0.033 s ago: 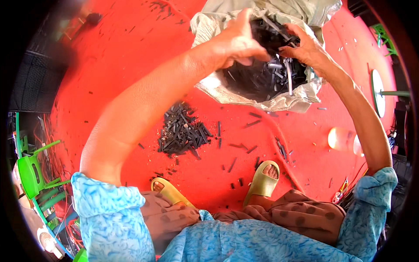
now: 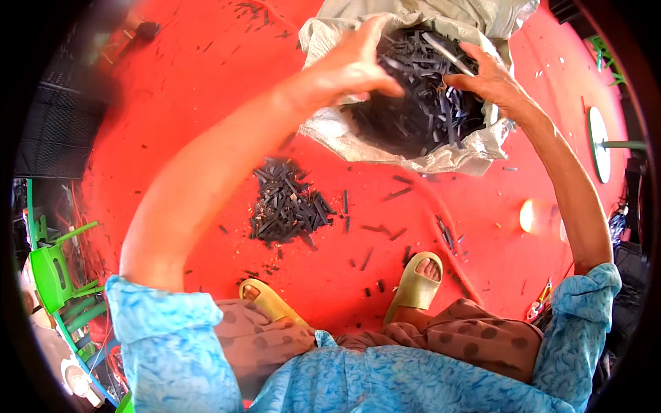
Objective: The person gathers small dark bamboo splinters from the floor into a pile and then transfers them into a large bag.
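Observation:
A pale woven sack (image 2: pixel 441 160) lies open on the red floor, full of short black strips (image 2: pixel 420 113). My left hand (image 2: pixel 351 65) hovers over the sack's left rim, fingers spread and thumb pointing right, with nothing visible in it. My right hand (image 2: pixel 490 81) reaches in from the right, its fingertips pinched on some of the black strips. A long pale strip (image 2: pixel 447 55) lies on top of the contents between the two hands. A small heap of the same black strips (image 2: pixel 286 205) sits on the floor in front of my feet.
My feet in yellow-green sandals (image 2: pixel 415 283) rest on the red floor (image 2: pixel 206 89), which is strewn with loose black bits. Green plastic chairs (image 2: pixel 51 272) stand at the left. At the right edge are a white round object (image 2: pixel 597 144) and dark clutter.
My left hand has shifted slightly left over the sack's mouth, uncovering more of the black strips. The right hand stays in about the same place.

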`<state>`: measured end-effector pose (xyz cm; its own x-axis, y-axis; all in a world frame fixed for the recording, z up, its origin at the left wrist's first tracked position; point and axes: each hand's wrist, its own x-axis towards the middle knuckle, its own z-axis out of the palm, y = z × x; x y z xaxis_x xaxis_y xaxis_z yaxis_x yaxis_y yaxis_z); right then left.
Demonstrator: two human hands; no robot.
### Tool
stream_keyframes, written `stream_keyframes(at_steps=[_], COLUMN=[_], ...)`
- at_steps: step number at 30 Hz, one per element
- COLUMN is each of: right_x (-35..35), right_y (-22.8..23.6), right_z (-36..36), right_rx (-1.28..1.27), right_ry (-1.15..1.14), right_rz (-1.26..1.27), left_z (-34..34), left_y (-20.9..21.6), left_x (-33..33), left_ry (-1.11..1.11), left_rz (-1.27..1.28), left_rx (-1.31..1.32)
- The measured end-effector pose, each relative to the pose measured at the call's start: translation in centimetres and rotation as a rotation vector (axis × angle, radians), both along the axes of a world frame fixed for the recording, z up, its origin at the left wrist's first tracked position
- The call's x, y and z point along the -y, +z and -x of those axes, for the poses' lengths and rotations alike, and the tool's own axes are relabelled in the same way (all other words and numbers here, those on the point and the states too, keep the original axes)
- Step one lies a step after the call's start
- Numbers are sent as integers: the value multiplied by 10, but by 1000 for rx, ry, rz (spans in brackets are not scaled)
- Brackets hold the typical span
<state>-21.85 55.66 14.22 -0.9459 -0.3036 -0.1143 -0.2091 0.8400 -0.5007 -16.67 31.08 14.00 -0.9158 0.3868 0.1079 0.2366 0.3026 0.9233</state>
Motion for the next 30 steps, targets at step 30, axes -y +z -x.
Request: stream_keyframes(at_steps=[30], right_x=[59], right_y=[-66], right_z=[-110], right_rx=[730], right_ry=[435], right_rz=[468], left_z=[-191], left_y=[-143], left_x=[75], left_ry=[-452], left_rz=[990], left_rx=[15])
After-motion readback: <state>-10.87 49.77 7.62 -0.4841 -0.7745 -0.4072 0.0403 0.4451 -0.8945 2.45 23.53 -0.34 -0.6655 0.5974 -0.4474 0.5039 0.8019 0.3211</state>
